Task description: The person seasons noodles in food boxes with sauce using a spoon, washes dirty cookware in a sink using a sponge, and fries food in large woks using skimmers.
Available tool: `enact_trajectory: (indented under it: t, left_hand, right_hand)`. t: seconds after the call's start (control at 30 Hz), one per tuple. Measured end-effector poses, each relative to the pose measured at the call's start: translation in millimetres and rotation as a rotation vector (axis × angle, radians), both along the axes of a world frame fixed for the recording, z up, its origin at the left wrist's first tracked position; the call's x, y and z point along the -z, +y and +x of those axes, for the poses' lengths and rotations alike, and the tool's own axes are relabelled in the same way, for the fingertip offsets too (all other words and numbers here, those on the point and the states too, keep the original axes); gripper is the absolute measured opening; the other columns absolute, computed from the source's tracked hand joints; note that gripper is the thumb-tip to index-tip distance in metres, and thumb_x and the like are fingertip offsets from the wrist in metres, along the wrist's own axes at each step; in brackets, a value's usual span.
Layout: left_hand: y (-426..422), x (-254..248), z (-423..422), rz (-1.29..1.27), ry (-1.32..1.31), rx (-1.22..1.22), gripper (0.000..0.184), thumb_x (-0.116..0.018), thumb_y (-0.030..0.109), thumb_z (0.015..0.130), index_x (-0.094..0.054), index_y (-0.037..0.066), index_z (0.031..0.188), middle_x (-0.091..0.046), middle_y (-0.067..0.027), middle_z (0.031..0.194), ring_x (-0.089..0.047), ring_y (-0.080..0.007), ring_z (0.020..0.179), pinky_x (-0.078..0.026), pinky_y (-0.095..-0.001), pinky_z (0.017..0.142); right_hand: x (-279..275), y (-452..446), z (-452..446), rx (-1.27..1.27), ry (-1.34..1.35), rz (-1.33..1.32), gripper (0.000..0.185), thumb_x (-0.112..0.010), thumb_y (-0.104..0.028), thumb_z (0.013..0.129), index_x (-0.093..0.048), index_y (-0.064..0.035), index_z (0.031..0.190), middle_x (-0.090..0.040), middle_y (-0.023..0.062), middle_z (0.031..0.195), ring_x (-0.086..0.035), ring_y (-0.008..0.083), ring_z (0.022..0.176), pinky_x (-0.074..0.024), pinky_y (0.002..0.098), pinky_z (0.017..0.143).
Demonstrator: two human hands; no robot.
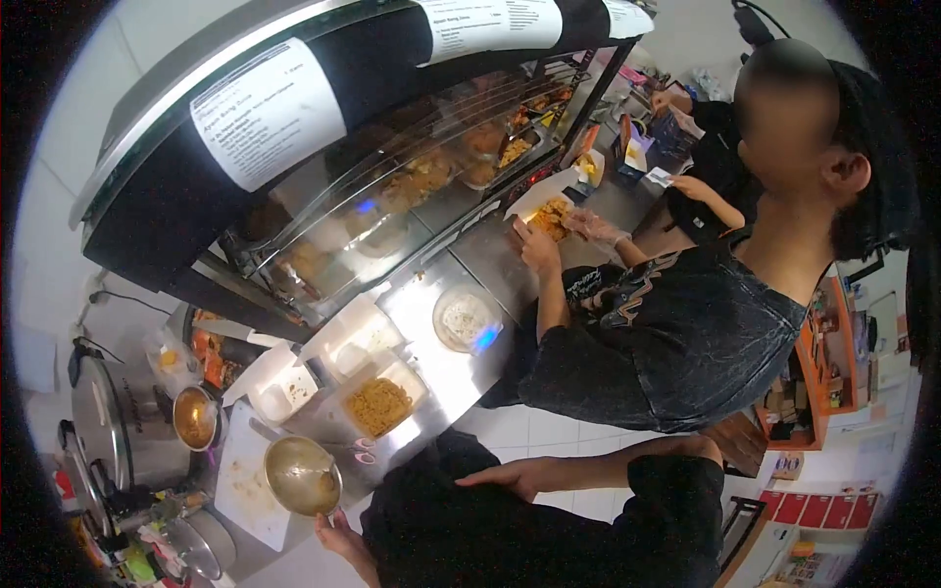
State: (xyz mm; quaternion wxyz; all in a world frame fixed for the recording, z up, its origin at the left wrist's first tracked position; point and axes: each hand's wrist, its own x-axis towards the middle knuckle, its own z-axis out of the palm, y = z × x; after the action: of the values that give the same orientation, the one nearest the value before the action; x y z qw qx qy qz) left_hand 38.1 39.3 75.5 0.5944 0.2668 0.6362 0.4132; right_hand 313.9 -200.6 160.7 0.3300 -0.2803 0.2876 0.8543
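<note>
I have the glass display case (412,167) filling the upper part of my feed, so I place everything by it. The metal counter (420,306) runs along its front. A co-worker (657,333) in a black shirt stands before its right half, both hands at an open box of food. Left of the case I make out a large pot (98,412). The white cutting board (245,502) lies on the counter, in front of the case and off its left end. Nearer the case's left end sits a square tub (418,376) of noodles (376,408).

The metal bowl (292,465) is the thing in work; I see it tilted over the cutting board, out in front of the case's left end. The wearer's left hand (345,545) is at the bowl's rim, fingertips against it; I cannot tell whether they grip. The right hand (510,476), well out from the case, rests across the wearer's black clothing (441,529), fingers loosely extended around nothing.
</note>
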Motion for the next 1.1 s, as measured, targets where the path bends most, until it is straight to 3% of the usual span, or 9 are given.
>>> enact_trajectory:
  t: [0.4, 0.47, 0.6, 0.67, 0.7, 0.73, 0.77, 0.83, 1.1]
  left_hand:
    - [22, 26, -7, 0.048, -0.031, -0.014, 0.031, -0.055, 0.021, 0.089, -0.048, 0.003, 0.113, -0.054, -0.0154, 0.112, -0.055, -0.0228, 0.087, -0.049, -0.0318, 0.075]
    - [16, 42, -14, 0.097, 0.006, 0.014, 0.030, -0.055, 0.020, 0.089, -0.048, 0.003, 0.113, -0.054, -0.0163, 0.113, -0.055, -0.0234, 0.087, -0.049, -0.0331, 0.076]
    - [0, 40, -31, 0.240, 0.038, 0.174, 0.027, -0.052, 0.015, 0.089, -0.048, 0.002, 0.112, -0.056, -0.0161, 0.114, -0.056, -0.0268, 0.090, -0.048, -0.0345, 0.077]
    - [9, 6, -6, -0.011, -0.101, -0.023, 0.028, -0.046, 0.012, 0.089, -0.053, 0.000, 0.114, -0.055, -0.0162, 0.117, -0.056, -0.0278, 0.102, -0.053, -0.0364, 0.078]
    - [-4, 3, -8, 0.266, 0.036, 0.212, 0.028, -0.048, 0.012, 0.089, -0.055, -0.001, 0.112, -0.057, -0.0142, 0.112, -0.057, -0.0272, 0.102, -0.054, -0.0376, 0.081]
    - [-13, 11, -14, 0.200, -0.065, -0.090, 0.026, -0.051, 0.013, 0.089, -0.055, -0.001, 0.110, -0.059, -0.0117, 0.106, -0.060, -0.0247, 0.094, -0.053, -0.0341, 0.078]
    - [-6, 6, -19, 0.059, -0.044, -0.068, 0.023, -0.053, 0.015, 0.089, -0.056, 0.000, 0.107, -0.059, -0.0097, 0.102, -0.059, -0.0215, 0.087, -0.051, -0.0313, 0.072]
    - [-10, -5, -14, 0.028, -0.030, -0.126, 0.023, -0.055, 0.015, 0.089, -0.052, 0.003, 0.108, -0.058, -0.0092, 0.098, -0.059, -0.0208, 0.080, -0.050, -0.0297, 0.069]
    - [-44, -7, -32, 0.048, 0.009, -0.260, 0.020, -0.060, 0.014, 0.087, -0.049, 0.007, 0.103, -0.058, -0.0096, 0.094, -0.060, -0.0226, 0.067, -0.053, -0.0311, 0.065]
  right_hand:
    - [-76, 39, 21, -0.021, -0.099, -0.091, 0.065, -0.077, -0.042, 0.071, -0.055, -0.0101, 0.123, -0.045, 0.0096, 0.137, -0.043, 0.0231, 0.125, -0.0374, 0.0397, 0.102]
    - [-38, 0, 9, 0.119, -0.193, 0.226, 0.067, -0.076, -0.042, 0.073, -0.052, -0.0105, 0.127, -0.043, 0.0088, 0.138, -0.042, 0.0224, 0.125, -0.0366, 0.0389, 0.103]
    - [-6, -3, 0, -0.086, 0.045, -0.010, 0.071, -0.069, -0.047, 0.078, -0.045, -0.0106, 0.133, -0.038, 0.0065, 0.142, -0.038, 0.0206, 0.128, -0.0347, 0.0375, 0.105]
    - [-11, 4, 9, -0.650, -0.779, 0.200, 0.071, -0.060, -0.057, 0.079, -0.049, -0.0076, 0.129, -0.057, 0.0130, 0.113, -0.055, 0.0242, 0.105, -0.0442, 0.0401, 0.088]
    - [-11, 19, 19, -0.820, -1.017, 0.213, 0.065, -0.059, -0.059, 0.079, -0.057, -0.0058, 0.116, -0.061, 0.0161, 0.093, -0.060, 0.0280, 0.088, -0.0469, 0.0416, 0.077]
    - [-18, 36, 28, -1.011, -1.240, 0.187, 0.063, -0.057, -0.061, 0.079, -0.065, -0.0039, 0.103, -0.066, 0.0193, 0.073, -0.065, 0.0318, 0.072, -0.0496, 0.0431, 0.067]
    - [-4, 41, 32, -0.944, -1.787, 0.421, 0.056, -0.058, -0.057, 0.079, -0.069, -0.0025, 0.082, -0.065, 0.0213, 0.075, -0.065, 0.0346, 0.070, -0.0507, 0.0419, 0.066]
    - [16, 61, 44, -0.756, -2.146, 0.418, 0.040, -0.061, -0.042, 0.081, -0.067, -0.0022, 0.088, -0.064, 0.0196, 0.072, -0.064, 0.0367, 0.071, -0.0507, 0.0447, 0.067]
    - [77, 109, 51, -0.355, -2.307, 0.106, 0.033, -0.056, -0.034, 0.086, -0.058, -0.0030, 0.095, -0.064, 0.0211, 0.080, -0.064, 0.0365, 0.073, -0.0500, 0.0463, 0.066]
